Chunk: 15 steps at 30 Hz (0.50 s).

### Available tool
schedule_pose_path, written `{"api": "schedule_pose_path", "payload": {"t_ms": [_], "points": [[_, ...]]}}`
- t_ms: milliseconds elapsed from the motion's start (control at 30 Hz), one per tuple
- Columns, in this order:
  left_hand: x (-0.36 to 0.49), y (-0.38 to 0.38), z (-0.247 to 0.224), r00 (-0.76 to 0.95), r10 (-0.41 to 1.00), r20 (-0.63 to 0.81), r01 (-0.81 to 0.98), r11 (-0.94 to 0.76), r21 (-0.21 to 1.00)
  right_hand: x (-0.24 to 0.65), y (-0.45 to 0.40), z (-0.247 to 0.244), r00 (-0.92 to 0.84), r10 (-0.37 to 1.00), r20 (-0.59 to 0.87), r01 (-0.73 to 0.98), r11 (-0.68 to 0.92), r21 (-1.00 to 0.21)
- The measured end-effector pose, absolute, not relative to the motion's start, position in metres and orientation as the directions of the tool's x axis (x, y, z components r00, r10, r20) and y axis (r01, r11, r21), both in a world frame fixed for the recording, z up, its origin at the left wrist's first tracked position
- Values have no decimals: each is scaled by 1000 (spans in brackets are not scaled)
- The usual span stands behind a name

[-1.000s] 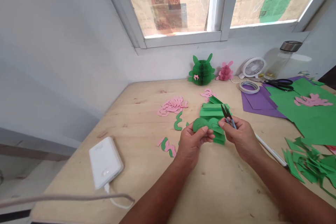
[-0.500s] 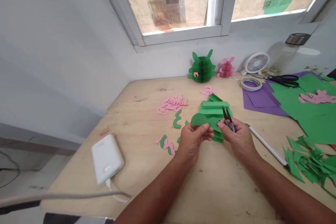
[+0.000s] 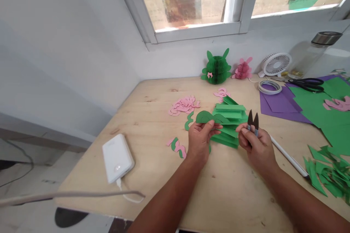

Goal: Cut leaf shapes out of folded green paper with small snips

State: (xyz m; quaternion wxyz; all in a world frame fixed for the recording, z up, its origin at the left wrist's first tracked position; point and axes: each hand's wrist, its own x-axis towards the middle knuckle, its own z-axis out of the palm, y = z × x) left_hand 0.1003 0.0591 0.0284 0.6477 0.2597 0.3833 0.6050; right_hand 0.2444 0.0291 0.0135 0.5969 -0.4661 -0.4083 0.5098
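My left hand (image 3: 200, 141) pinches a folded green paper stack (image 3: 226, 125), whose rounded, freshly curved top edge (image 3: 209, 117) sticks out above my fingers. The stack is a pleated bundle of several layers, lying partly on the wooden table. My right hand (image 3: 255, 149) sits just to the right of the stack, apart from it. It grips small black-bladed thread snips (image 3: 253, 123), tips pointing up and blades slightly apart.
Pink and green paper cutouts (image 3: 183, 105) lie left of my hands. Right are purple sheets (image 3: 279, 103), green sheets, black scissors (image 3: 307, 84), a tape roll (image 3: 269, 87) and green offcuts (image 3: 325, 174). A white power bank (image 3: 118, 158) lies left; honeycomb paper figures (image 3: 217, 68) stand at the wall.
My right hand has moved right, drawing the snips off the green paper and lifting them upright. My left hand still holds the paper, its curved edge now higher. The view has shifted slightly.
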Motion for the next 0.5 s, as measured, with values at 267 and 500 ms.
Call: {"api": "schedule_pose_path", "payload": {"t_ms": [267,500], "points": [[97,62,29,-35,980,-194,-615,132,777,235,17,20,-41,998,47,-2,47,-999],[93,62,33,-49,980,-191,-620,120,775,227,18,15,-17,1000,1,164,4,-986]]}}
